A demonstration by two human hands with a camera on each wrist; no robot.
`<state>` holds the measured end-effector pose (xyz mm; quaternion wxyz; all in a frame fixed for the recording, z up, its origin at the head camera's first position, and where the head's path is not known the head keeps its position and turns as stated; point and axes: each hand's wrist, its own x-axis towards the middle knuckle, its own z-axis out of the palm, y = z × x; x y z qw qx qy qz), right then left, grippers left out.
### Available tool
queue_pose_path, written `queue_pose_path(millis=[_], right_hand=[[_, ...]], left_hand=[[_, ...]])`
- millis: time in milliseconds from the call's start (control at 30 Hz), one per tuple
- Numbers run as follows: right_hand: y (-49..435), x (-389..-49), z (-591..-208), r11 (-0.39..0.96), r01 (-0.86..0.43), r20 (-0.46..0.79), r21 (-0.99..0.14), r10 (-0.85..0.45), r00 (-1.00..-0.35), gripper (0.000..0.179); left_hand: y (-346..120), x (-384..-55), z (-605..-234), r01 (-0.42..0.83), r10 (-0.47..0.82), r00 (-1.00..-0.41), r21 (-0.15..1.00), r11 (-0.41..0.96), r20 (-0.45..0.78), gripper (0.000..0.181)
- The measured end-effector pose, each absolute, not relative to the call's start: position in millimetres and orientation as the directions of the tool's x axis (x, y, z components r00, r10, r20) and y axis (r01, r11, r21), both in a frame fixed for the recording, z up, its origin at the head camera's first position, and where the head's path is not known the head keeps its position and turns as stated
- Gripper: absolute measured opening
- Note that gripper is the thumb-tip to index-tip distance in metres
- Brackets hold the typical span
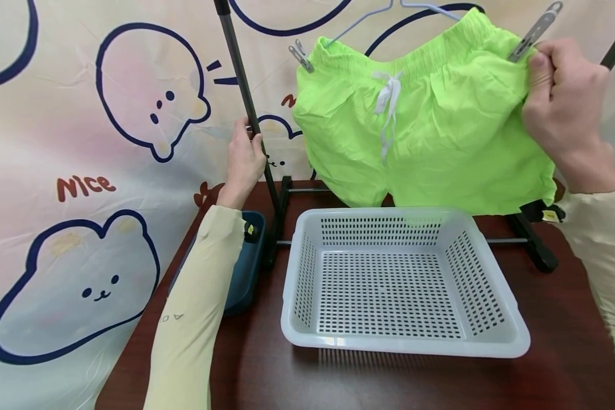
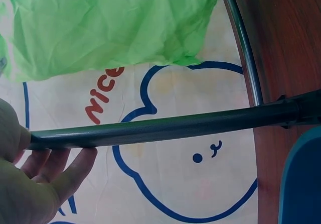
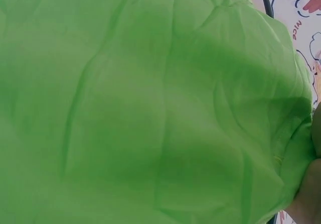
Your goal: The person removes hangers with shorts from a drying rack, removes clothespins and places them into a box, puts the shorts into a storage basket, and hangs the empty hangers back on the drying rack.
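Bright green shorts [image 1: 430,131] with a white drawstring hang from a light blue hanger [image 1: 364,18]. One grey clothespin [image 1: 301,57] clips the left end of the waistband, and another clothespin [image 1: 535,31] stands at the right end. My right hand [image 1: 569,108] pinches the shorts' right edge at the waistband, just below that clothespin. In the right wrist view the green cloth [image 3: 150,103] fills most of the picture. My left hand [image 1: 245,162] holds the dark upright pole [image 1: 241,74] of the rack, its fingers against the tube in the left wrist view.
A white perforated basket [image 1: 405,348] sits on the dark brown table [image 1: 389,384], below the shorts. A dark blue tray [image 1: 246,279] lies at the left, partly behind the left sleeve. The rack's black foot [image 1: 540,253] stands to the basket's right. A cartoon-printed curtain [image 1: 72,142] hangs behind.
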<state>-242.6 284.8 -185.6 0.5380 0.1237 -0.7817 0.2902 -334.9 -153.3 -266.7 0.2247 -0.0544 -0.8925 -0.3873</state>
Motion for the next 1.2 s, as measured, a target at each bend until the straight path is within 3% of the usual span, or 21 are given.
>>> queue_pose_path(millis=[533, 767, 1200], right_hand=[[288.7, -243.7, -184.4, 0.789, -0.521, 0.921, -0.325, 0.139, -0.364, 0.014], [292.6, -240.7, -188.3, 0.811, -0.499, 0.926, -0.304, 0.128, -0.356, 0.037], [292.3, -243.1, -203.2, 0.796, -0.525, 0.932, -0.301, 0.129, -0.339, 0.037]], left_hand=[[-154.8, -335.3, -265.1, 0.265, -0.080, -0.894, 0.666, 0.697, 0.440, 0.041], [-153.4, -335.9, -264.8, 0.276, -0.073, -0.891, 0.662, 0.697, 0.448, 0.042], [-152.4, -334.4, -265.9, 0.290, -0.076, -0.878, 0.651, 0.702, 0.473, 0.041]])
